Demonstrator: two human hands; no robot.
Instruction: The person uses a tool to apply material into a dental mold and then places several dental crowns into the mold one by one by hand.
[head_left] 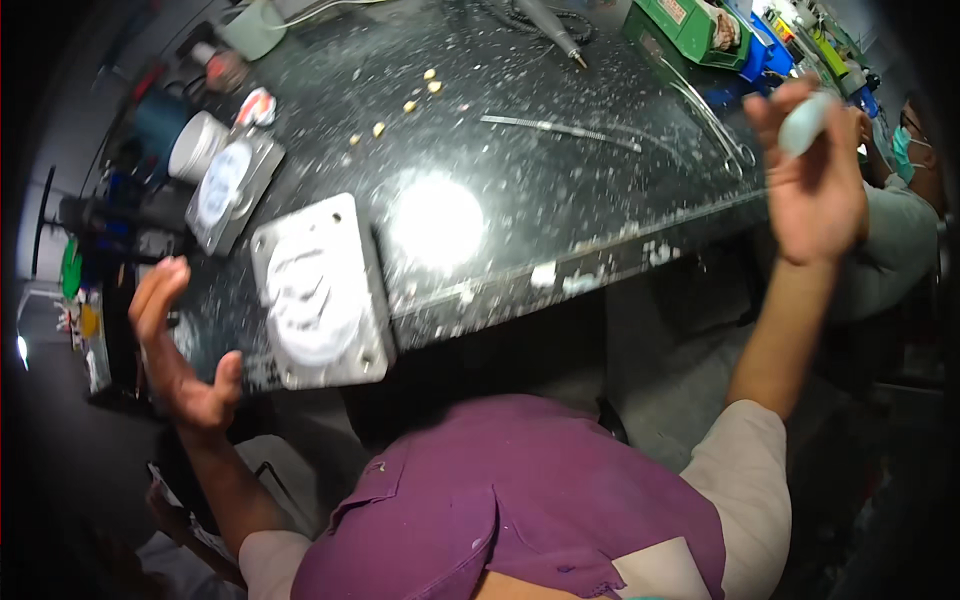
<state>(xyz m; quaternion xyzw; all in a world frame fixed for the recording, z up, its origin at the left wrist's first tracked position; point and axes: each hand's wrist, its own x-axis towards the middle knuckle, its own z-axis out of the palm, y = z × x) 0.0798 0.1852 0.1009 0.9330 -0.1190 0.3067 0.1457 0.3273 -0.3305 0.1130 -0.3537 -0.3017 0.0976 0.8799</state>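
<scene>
In the right hand (818,198) sits a greenish oval (804,124).

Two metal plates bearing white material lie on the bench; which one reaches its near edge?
The near plate, right of the left hand and larger in view; the other plate lies farther back, beside the white cup.

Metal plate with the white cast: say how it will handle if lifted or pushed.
The metal plate looks thick and rigid, so probably heavy. Its white cast appears chalky, so may chip. The plate's near end reaches the table edge, so pushing it nearer could tip it.
</scene>
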